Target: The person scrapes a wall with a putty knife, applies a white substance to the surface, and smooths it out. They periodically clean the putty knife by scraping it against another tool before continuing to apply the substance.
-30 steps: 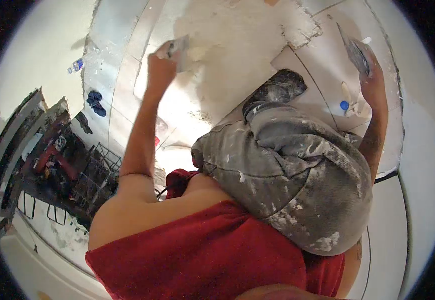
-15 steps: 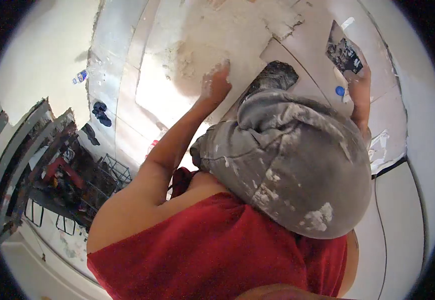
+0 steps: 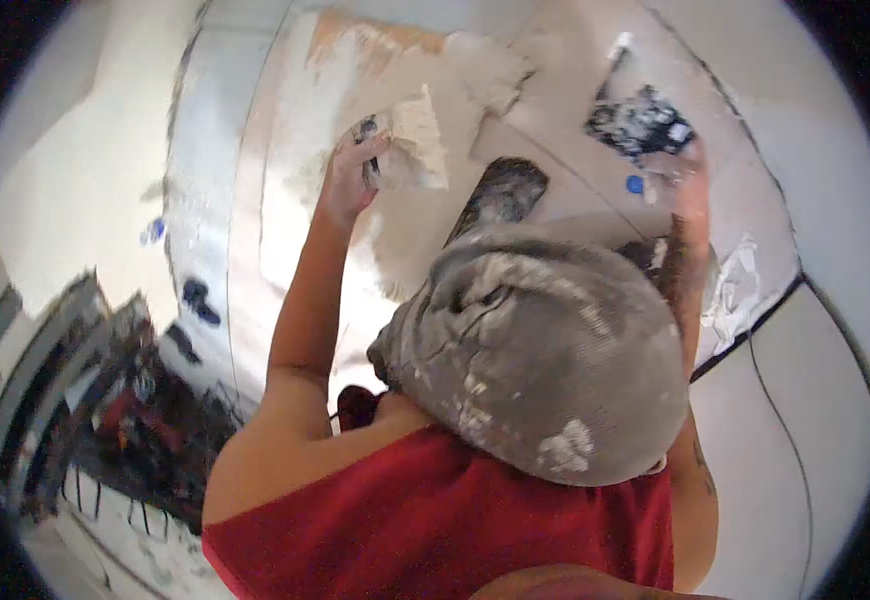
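Pale floor (image 3: 570,70) beneath; left hand (image 3: 351,176) grips scraper (image 3: 419,138), right hand (image 3: 685,168) holds smeared plate (image 3: 639,120)

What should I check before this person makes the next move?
1. Left hand has a grip on the flat tool: ok.
2. Right hand holds the dark plate: ok, though blurred.
3. Pale material shows on the plate: ok.
4. Blade touches the floor: cannot tell.
5. Floor near the right hand is uncluttered: not ok; a blue round object and crumpled white sheet are there.

two tools (image 3: 419,135) (image 3: 635,115), two grips (image 3: 350,175) (image 3: 688,170)
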`<state>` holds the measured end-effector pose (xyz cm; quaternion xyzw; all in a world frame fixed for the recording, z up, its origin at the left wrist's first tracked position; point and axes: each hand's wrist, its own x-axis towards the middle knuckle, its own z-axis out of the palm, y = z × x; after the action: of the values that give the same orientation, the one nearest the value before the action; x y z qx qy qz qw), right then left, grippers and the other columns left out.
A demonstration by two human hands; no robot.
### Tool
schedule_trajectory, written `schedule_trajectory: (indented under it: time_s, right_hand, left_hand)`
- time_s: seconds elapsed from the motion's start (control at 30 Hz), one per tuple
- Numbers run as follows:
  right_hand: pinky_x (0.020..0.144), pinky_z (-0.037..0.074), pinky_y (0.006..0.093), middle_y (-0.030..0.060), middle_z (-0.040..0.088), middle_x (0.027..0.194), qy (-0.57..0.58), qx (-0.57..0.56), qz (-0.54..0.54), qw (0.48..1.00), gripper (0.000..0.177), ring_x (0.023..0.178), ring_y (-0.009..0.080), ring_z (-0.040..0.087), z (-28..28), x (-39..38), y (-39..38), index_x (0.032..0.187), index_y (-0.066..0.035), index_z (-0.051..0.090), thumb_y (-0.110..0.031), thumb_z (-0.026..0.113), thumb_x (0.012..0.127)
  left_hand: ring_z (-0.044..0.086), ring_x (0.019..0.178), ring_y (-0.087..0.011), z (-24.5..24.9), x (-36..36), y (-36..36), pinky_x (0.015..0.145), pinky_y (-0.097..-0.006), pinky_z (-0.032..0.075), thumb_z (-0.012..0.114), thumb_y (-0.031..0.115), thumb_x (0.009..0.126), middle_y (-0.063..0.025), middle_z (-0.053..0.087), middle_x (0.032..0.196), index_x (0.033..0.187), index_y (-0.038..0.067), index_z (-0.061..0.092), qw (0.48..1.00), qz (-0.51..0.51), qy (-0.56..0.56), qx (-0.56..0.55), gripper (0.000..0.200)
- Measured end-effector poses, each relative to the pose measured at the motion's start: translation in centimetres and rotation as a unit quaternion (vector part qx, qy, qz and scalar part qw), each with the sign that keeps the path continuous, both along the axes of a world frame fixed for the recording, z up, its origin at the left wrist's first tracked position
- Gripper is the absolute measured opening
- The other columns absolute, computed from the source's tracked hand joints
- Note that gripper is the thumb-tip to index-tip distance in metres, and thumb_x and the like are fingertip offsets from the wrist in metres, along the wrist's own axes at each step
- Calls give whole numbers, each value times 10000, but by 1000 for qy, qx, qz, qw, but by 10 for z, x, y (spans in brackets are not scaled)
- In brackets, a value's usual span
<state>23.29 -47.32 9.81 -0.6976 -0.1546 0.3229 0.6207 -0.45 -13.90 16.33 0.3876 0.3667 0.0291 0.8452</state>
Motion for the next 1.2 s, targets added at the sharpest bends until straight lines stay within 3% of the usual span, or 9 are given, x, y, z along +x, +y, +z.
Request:
schedule_trajectory:
  time_s: [0.1,0.2,0.33,0.43,0.57,0.73,0.9,0.93,1.2]
  right_hand:
    - [933,389,339,131,554,1149,-24,28,-6,999,608,1051,243,516,23,-2,16,1187,-10,458,37,512,583]
    - [958,365,344,186,518,1188,-323,57,70,942,615,1091,327,494,76,6,42,1176,-9,475,86,428,570]
    - [989,340,379,207,500,1195,-309,-41,23,950,651,1140,363,457,125,10,30,1183,-6,473,128,406,550]
    - [1014,282,303,161,493,1215,-298,-111,-38,947,676,1179,273,435,128,5,8,1202,3,481,147,372,550]
    - [982,347,332,160,489,1194,-355,-210,18,911,672,1122,327,467,153,-13,1,1202,-66,501,154,392,576]
    - [900,437,388,114,483,1205,-303,-297,79,902,702,1077,330,492,159,-23,24,1235,-147,479,131,467,590]
    - [851,470,381,71,489,1203,-356,-300,127,876,710,1057,321,506,142,-23,39,1260,-190,452,112,492,618]
    - [847,471,382,71,490,1199,-359,-310,143,869,709,1057,320,507,139,-22,38,1262,-191,450,110,491,621]
    - [780,505,402,154,525,1131,-418,-240,242,842,529,919,341,583,128,-28,31,1186,-132,510,7,543,677]
  left_hand:
    - [595,697,-156,3,60,-34,603,-279,507,551,69,797,-63,585,833,1023,-22,530,999,16,36,-1,244]
    - [583,681,-141,6,111,-59,579,-276,496,555,74,806,-54,580,816,968,-11,554,998,-48,-42,-15,183]
    - [603,717,-182,23,164,-86,640,-298,513,547,79,816,-95,595,876,966,-28,558,994,-68,-91,-6,184]
    - [610,731,-194,28,182,-95,667,-305,518,541,88,821,-106,602,894,957,-29,558,993,-64,-97,22,180]
    - [596,707,-171,38,192,-111,639,-292,503,559,103,819,-91,600,852,950,-32,557,993,-72,-66,59,188]
    - [547,630,-141,19,196,-119,569,-288,444,587,150,786,-66,592,731,923,-19,601,946,-147,-47,285,218]
    - [525,669,-177,22,194,-119,644,-320,418,577,161,797,-96,592,750,894,-54,598,893,-152,-38,422,237]
    - [533,700,-206,15,198,-119,668,-350,419,585,167,798,-121,601,797,879,-57,590,945,-131,-28,297,238]
    - [546,704,-216,-5,201,-89,643,-361,430,593,161,801,-132,604,819,881,-63,589,930,-79,-28,357,238]
